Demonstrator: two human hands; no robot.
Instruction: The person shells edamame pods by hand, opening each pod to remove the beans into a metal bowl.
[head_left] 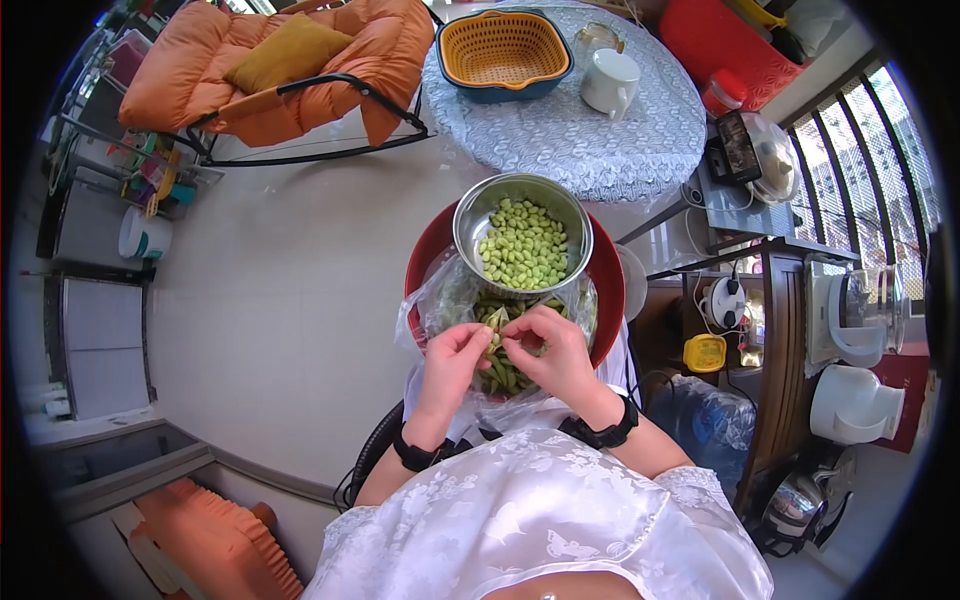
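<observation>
Both hands meet over a red basin (418,262) in my lap, lined with a clear plastic bag (447,290) of green pods (503,378). My left hand (456,365) pinches an opened pod (495,320) between thumb and fingers. My right hand (551,358) is closed, its fingertips at the right side of the same pod; whether a bean is between them is too small to tell. Just beyond the hands, a steel pot (583,232) holds shelled green beans (523,245) and rests on the basin's far part.
A round table with a patterned cloth (640,150) stands ahead, bearing an orange basket (505,50) and a white mug (610,82). An orange cushioned chair (390,40) is at far left. A wooden shelf (780,350) with appliances stands to the right.
</observation>
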